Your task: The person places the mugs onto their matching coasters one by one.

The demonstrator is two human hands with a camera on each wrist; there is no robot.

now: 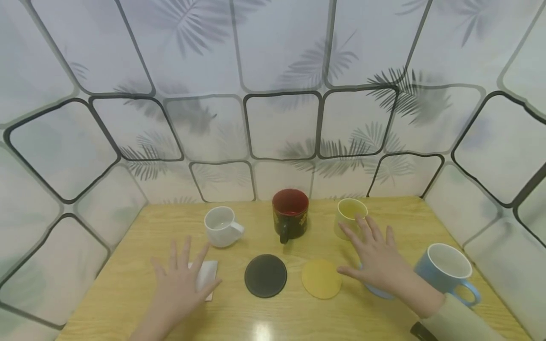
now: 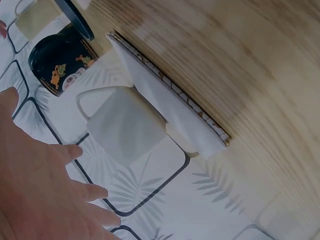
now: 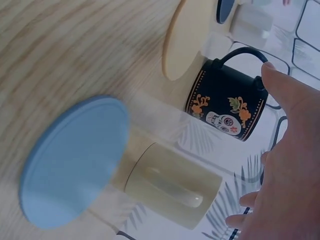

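Note:
My left hand (image 1: pixel 176 286) has its fingers spread above a white square coaster (image 1: pixel 207 273), hiding part of it; a white mug (image 1: pixel 220 233) stands just beyond. On the right side, my right hand (image 1: pixel 379 260) is also spread and holds nothing. It partly hides a round blue coaster (image 1: pixel 381 292) and overlaps the pale yellow mug (image 1: pixel 344 222) in the head view. In the right wrist view that yellow mug (image 3: pixel 170 185) and the blue coaster (image 3: pixel 75 160) show more fully, apart from the hand. A blue mug (image 1: pixel 439 272) stands upright beside my right forearm.
Between the hands lie a round black coaster (image 1: pixel 266 275) and a round yellow coaster (image 1: pixel 322 278). Behind them stands a black mug (image 1: pixel 294 227) with a red inside and a skull pattern. Patterned walls (image 1: pixel 281 125) border the wooden table (image 1: pixel 128 265) at the back and sides.

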